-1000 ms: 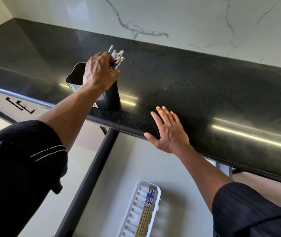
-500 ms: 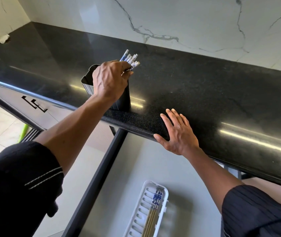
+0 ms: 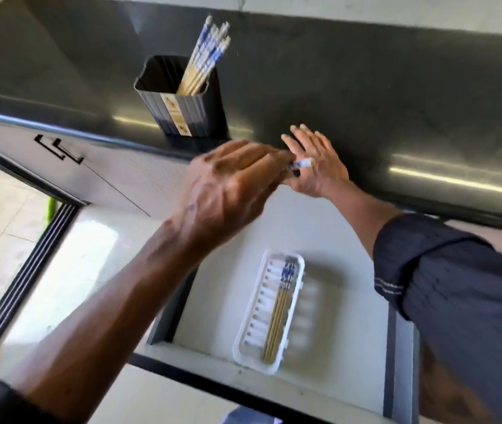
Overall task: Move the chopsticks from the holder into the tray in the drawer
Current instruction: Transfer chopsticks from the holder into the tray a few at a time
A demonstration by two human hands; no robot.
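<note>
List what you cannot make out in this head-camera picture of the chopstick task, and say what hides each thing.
- How many chopsticks the left hand carries: motion blur and its fingers leave only a white tip showing.
- The lower ends of the chopsticks in the holder: its dark wall hides them.
- The exact count of chopsticks in the tray: too small and close together.
- The right hand: its thumb side is covered by the left hand.
</note>
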